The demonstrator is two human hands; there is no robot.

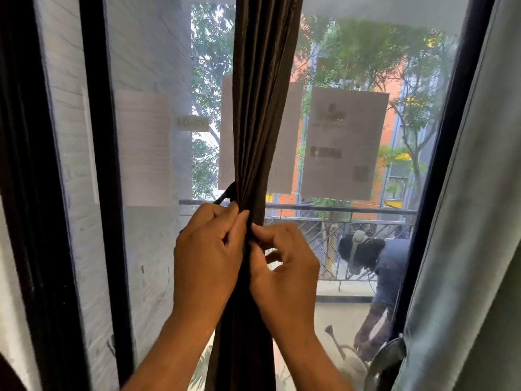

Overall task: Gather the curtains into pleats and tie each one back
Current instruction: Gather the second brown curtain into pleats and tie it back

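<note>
Pinching the gathered brown curtain [260,131] — left hand [207,249] and right hand [284,266] both clamped on it.

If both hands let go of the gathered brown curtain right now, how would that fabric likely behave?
The brown curtain looks thin and floppy, hanging in soft folds, so the pleats would probably spread. Its sheen hints that it is slippery. The left hand and right hand pinch it closed; the dark tie looks unfastened.
</note>
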